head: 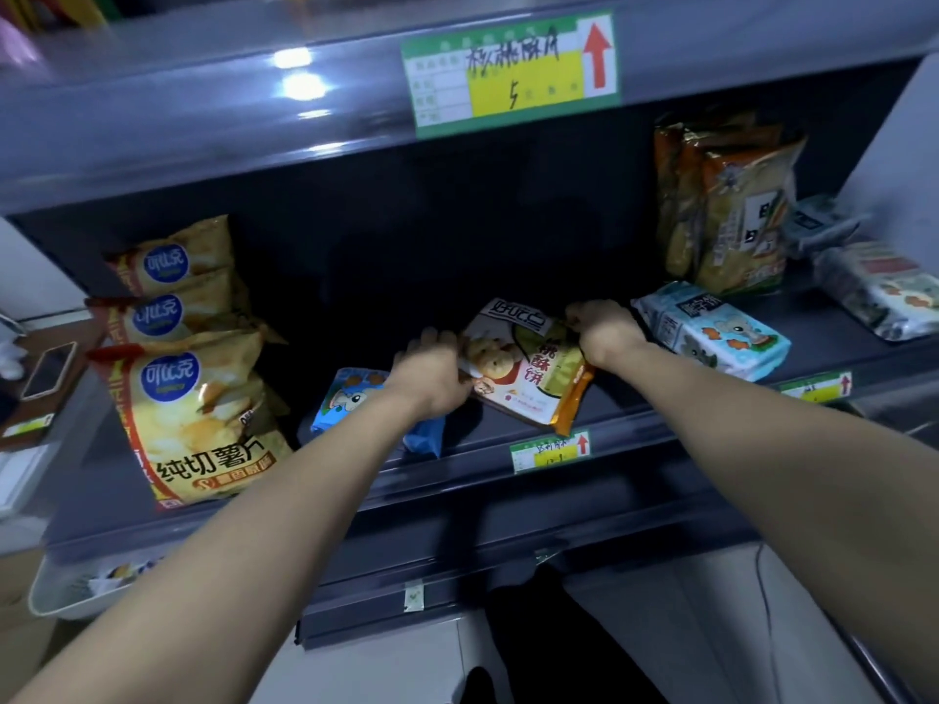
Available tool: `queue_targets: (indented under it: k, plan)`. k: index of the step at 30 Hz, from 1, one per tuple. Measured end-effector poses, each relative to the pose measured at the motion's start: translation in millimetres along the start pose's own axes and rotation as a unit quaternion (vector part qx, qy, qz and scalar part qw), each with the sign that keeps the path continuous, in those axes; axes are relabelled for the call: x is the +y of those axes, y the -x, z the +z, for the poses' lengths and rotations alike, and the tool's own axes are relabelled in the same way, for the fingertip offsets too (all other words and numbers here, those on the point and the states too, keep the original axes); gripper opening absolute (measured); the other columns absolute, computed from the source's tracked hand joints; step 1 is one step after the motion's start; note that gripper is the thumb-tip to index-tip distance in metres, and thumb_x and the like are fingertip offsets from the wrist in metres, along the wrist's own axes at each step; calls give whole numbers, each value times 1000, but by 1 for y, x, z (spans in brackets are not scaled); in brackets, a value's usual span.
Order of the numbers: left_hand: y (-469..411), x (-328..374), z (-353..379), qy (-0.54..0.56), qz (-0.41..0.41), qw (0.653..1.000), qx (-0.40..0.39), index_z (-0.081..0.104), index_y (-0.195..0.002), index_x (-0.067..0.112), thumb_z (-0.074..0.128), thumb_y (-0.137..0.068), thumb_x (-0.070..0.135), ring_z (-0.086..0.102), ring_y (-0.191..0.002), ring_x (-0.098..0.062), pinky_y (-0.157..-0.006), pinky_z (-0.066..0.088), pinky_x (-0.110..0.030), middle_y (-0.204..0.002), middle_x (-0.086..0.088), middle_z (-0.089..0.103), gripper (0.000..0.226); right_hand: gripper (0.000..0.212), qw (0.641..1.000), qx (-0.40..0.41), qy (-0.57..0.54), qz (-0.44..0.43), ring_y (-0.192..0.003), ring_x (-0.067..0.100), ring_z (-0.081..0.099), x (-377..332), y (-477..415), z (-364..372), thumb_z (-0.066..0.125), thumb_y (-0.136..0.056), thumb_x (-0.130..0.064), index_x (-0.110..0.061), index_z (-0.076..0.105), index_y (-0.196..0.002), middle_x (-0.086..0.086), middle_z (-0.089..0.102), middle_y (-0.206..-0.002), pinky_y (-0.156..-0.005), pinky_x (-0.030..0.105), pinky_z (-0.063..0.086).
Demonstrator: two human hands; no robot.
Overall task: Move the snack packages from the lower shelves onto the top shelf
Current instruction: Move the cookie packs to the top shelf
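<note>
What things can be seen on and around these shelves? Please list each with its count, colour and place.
chip bags: three, yellow, left end of the lower shelf
cookie package: one, white, green and orange, middle of that shelf
small blue package: one, blue and white, shelf front, partly under the left wrist
pale blue package: one, right of the cookie package
orange packages: several, standing at back right
grey packages: at least two, far right
price label: one, green and yellow, red arrow, on the upper shelf
phone: one, dark, far left
left hand: holds the cookie package's left edge
right hand: pinches its upper right edge
</note>
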State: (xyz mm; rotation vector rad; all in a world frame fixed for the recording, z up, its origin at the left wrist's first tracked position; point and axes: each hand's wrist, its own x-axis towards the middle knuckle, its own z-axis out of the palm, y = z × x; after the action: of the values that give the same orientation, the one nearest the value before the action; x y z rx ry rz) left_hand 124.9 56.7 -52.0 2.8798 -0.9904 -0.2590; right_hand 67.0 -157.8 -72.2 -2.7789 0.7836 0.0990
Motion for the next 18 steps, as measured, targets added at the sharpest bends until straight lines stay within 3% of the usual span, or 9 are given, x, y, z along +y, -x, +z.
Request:
queue_targets:
  k: [2,5,8,11,13,16,18]
  plan:
    - [-5,2,3,13,-30,999,7,38,-128,2,54,-88,30,40,-121,-38,-97,38,-43,-132,-20,39,51,40,999,34,-33,24,-118,35,50,-2,4,0,44,-91,-3,-13,49,-129,18,50,-131,-90,35,46]
    - [-16,6,5,36,-45,997,-52,39,-130,-1,46,-94,23,43,-122,-38,-98,39,-40,-136,-22,42,44,34,985,101,-62,124,-119,36,47,-11,17,3,44,-96,-14,-4,45,-128,20,48,-130,-87,37,45]
    - [-23,14,2,98,-54,993,-42,50,-121,-2,45,-94,14,54,-113,-35,-89,45,-35,-126,-21,55,31,24,974,-25,-121,192,-93,32,65,-23,28,6,49,-92,-20,-3,59,-107,16,63,-110,-72,33,56]
    - [-27,21,-1,117,-78,990,-5,52,-118,-2,48,-93,16,55,-110,-37,-88,46,-38,-123,-21,56,31,20,927,-129,-279,216,-63,28,65,-30,30,8,51,-93,-22,-2,55,-92,16,65,-83,-51,32,57]
    - [-26,26,-6,139,-81,987,18,51,-118,-2,50,-92,19,54,-111,-38,-89,45,-40,-124,-23,54,34,12,897,-123,-357,229,-69,27,66,-29,30,8,54,-90,-15,-3,56,-87,16,65,-83,-60,34,57]
    - [-19,33,-17,189,-77,977,53,52,-116,-1,58,-87,22,54,-110,-38,-90,46,-39,-123,-22,53,37,16,896,-100,-372,220,-87,29,65,-26,36,5,48,-91,-9,-2,54,-77,19,64,-98,-72,35,53]
    - [-9,37,-23,203,-69,974,66,55,-113,0,64,-84,23,54,-109,-37,-88,45,-37,-121,-22,55,38,16,900,-87,-371,212,-94,29,64,-24,45,1,47,-93,-10,2,57,-91,19,64,-108,-74,32,51]
